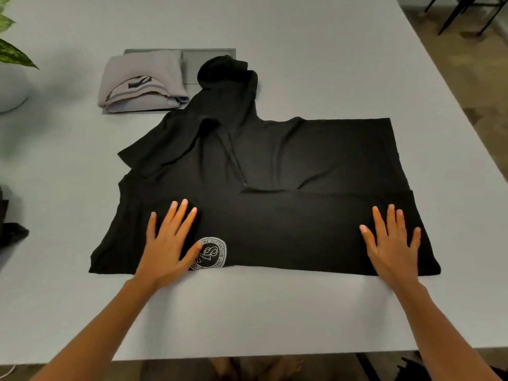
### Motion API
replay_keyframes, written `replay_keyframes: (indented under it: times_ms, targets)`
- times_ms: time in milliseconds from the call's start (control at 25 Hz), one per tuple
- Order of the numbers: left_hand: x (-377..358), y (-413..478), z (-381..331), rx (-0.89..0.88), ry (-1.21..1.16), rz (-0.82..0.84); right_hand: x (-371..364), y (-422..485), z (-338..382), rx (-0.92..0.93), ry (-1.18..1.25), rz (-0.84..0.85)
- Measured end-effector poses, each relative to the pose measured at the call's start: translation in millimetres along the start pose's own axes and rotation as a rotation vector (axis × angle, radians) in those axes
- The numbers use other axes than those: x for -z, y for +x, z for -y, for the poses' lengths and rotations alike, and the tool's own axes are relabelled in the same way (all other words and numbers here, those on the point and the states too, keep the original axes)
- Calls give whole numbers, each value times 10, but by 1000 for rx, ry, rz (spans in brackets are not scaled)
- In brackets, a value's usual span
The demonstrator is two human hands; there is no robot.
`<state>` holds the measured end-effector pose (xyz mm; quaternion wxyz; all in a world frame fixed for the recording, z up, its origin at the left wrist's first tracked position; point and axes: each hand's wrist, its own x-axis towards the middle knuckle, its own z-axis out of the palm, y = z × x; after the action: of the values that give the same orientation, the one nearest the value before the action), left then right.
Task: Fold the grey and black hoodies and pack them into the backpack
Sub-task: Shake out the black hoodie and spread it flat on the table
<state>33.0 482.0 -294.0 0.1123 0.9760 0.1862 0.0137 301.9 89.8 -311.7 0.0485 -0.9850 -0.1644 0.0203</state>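
Black cotton lies flat under both my palms: the black hoodie with the round white crest (247,188) is spread sideways across the pale grey table (247,312), its hood (228,72) pointing away from me and a little left, its long axis running left to right. My left hand (170,243) rests open near the crest (210,254), fingers (181,213) spread and flat on the cloth, pinching nothing. My right hand (393,243) presses the same near band of fabric toward the right end, fingers (390,215) likewise splayed, holding nothing.

The near edge looks already turned over into a long strip, and one sleeve (162,149) is folded in on the left. I judge the next fold goes along that long axis, right end carried toward the left, so my right hand is the one placed to lift.

The folded pale grey hoodie (143,81) sits on a grey mat (211,61) beyond the black one, far left, nearer my left hand. I can't identify the backpack for certain; a dark shape (11,229) at the left edge is too cut off to tell.
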Motion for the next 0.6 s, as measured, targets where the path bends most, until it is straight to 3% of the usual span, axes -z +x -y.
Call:
replay_keyframes:
  times_ms: [80,160,320,440,600]
  targets:
    - [-90,104,-399,15,-42,-17,22,-21,528,-56,52,-86]
    - [-247,233,-791,27,-55,23,11,-131,1239,50,133,-125]
    - [-453,251,-1000,22,65,82,-212,-449,2122,310,163,51]
    - [-454,145,-958,11,124,60,-264,-434,1730,338,46,67]
    - [-425,141,-980,59,140,80,-176,-210,728,136,-15,-25]
